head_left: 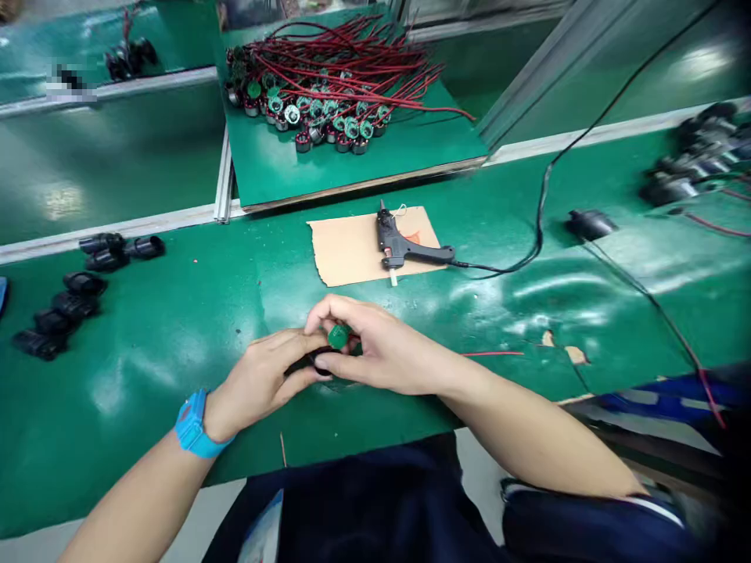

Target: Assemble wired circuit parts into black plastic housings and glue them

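Above the green bench, both hands meet in the middle of the head view. My left hand (267, 367), with a blue band at the wrist, is closed around a black plastic part (301, 363), mostly covered by the fingers. My right hand (390, 348) has its fingers curled about a small part with a round green circuit board (338, 337) facing up. Its thumb presses near the rim of the black part. Whether the two parts are joined cannot be made out.
A black glue gun (402, 241) lies on cardboard (346, 250) beyond my hands, its cable running right. Small motors with red wires (340, 117) crowd a raised green shelf (282, 188). Black housings (79, 293) lie left, a black part (591, 225) and blurred parts (698, 156) right.
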`<state>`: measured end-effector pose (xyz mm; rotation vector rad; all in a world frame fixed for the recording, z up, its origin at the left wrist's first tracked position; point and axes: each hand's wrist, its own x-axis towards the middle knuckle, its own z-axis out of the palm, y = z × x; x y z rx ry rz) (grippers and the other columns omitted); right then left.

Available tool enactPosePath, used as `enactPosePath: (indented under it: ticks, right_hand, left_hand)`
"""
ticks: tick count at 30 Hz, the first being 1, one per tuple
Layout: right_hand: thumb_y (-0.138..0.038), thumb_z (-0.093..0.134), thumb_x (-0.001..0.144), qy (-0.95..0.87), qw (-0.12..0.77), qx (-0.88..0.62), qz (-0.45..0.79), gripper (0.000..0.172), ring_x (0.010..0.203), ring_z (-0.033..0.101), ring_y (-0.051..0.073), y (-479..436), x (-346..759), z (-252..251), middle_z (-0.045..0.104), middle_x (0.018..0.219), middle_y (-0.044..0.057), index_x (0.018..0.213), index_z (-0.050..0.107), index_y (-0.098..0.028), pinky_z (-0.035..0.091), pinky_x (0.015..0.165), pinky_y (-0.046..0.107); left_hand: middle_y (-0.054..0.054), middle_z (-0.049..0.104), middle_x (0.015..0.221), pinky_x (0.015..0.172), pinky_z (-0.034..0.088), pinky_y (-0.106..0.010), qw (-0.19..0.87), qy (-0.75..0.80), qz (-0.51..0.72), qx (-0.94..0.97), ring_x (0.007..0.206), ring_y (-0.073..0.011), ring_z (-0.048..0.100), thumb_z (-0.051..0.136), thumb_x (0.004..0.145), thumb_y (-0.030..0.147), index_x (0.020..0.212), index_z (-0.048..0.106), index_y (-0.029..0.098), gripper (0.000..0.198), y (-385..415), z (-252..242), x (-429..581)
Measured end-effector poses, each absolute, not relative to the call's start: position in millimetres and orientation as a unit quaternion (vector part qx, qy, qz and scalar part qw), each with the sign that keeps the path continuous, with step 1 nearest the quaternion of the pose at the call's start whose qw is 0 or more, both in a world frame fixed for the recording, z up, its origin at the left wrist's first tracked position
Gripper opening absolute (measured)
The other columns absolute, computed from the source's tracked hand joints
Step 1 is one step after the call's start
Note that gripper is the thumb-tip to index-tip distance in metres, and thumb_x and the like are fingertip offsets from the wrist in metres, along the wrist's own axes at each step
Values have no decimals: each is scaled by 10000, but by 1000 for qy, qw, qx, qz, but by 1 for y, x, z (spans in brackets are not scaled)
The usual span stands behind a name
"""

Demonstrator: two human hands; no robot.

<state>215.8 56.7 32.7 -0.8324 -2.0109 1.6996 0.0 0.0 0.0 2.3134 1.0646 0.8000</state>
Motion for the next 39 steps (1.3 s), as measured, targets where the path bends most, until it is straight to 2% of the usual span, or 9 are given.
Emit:
enactPosePath:
  ticks: [6,10,14,16,19,23,27,31,39]
  right_hand:
    - [-116,672,719,-690,208,-312,619,386,690,425,100,50,204,19,420,836,-65,1019,466,-242,374,565,229]
    - [-284,723,855,-703,215,-297,609,345,805,560,134,58,215,32,590,971,-8,1138,533,-233,490,655,261]
    - [-397,692,920,-804,289,-396,337,276,1026,654,241,86,257,45,705,1098,79,1114,647,-205,518,920,398]
    - [-333,652,918,-827,223,-492,155,282,1065,658,318,104,282,41,713,1151,127,1158,659,-185,503,934,471]
    - [-220,639,851,-823,52,-565,41,529,1065,661,386,125,305,25,696,1194,184,1369,567,-143,510,880,502]
    - [-178,561,860,-823,-8,-567,30,557,1054,668,359,131,308,15,681,1167,183,1415,534,-137,522,803,420]
    - [-247,550,912,-827,107,-551,11,430,956,661,316,116,307,37,681,1048,138,1331,612,-173,507,749,395]
    - [-322,619,964,-845,278,-416,187,103,737,601,185,96,304,65,659,875,34,998,651,-230,482,670,312]
    - [-396,669,964,-818,286,-313,389,152,690,551,141,73,278,68,603,793,-28,901,630,-263,448,612,268]
  left_hand:
    - [-120,733,1195,998,579,-329,196,376,293,857,1125,-216,708,539,1033,184,1302,577,166,273,-9,2,2]
    - [-95,709,1105,874,581,-285,244,423,321,811,1016,-200,694,645,980,227,1251,584,181,281,-6,6,4]
    - [-50,655,992,758,534,-265,284,461,333,772,862,-166,631,670,947,229,1174,585,190,246,-6,12,3]
    - [-39,634,973,737,510,-266,304,468,338,758,831,-160,601,644,954,228,1180,576,197,238,-7,13,1]
    - [-31,612,945,716,476,-275,320,477,337,746,810,-161,566,615,968,240,1183,568,203,223,-8,12,-3]
    - [-34,595,927,714,455,-295,319,486,337,741,809,-173,541,618,972,265,1166,566,200,211,-8,10,-8]
    - [-40,603,971,746,468,-304,335,482,349,731,844,-175,560,619,976,257,1225,553,214,261,-6,9,-11]
    - [-17,564,922,703,459,-281,330,485,358,726,792,-156,542,622,975,260,1225,558,212,262,-5,12,-12]
    - [-20,560,915,709,443,-277,300,479,366,739,797,-153,521,630,966,244,1183,566,186,234,-3,15,-12]
